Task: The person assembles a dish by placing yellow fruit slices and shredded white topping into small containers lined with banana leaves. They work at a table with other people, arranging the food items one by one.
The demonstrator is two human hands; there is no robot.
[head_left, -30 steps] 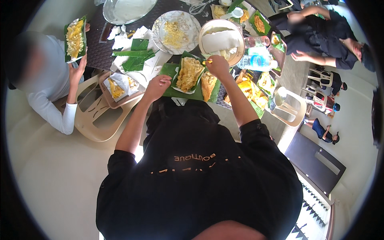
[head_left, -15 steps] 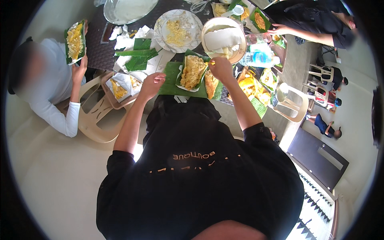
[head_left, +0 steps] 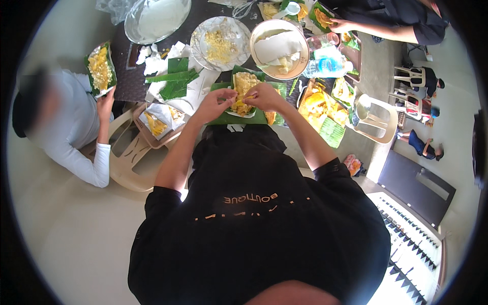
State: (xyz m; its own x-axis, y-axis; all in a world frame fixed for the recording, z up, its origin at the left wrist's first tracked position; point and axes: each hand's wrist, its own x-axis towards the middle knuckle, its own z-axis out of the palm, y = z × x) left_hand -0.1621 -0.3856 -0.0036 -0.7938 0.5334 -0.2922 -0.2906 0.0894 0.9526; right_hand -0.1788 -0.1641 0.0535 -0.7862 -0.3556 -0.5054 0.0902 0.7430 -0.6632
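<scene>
A portion of yellow food (head_left: 243, 83) lies on a green banana leaf (head_left: 227, 119) at the near edge of the dark table (head_left: 131, 76). My left hand (head_left: 215, 104) and my right hand (head_left: 265, 96) meet over the near end of that food. Their fingertips pinch a small yellow strip of it between them. Both forearms reach up from my dark shirt. Just beyond the leaf stands a tan bowl (head_left: 300, 63) holding white dough.
A round metal tray (head_left: 157, 18), a plate of yellow crumbs (head_left: 221, 43), cut leaf pieces (head_left: 175, 84) and a plastic bottle (head_left: 328, 66) crowd the table. Leaf-wrapped food (head_left: 323, 109) sits at the right. A person at left holds a leaf tray (head_left: 99, 68). A beige chair (head_left: 132, 157) stands nearby.
My right hand has come down from the bowl's edge to the food, and my left hand has moved right to meet it. The person at the top right has reached inward.
</scene>
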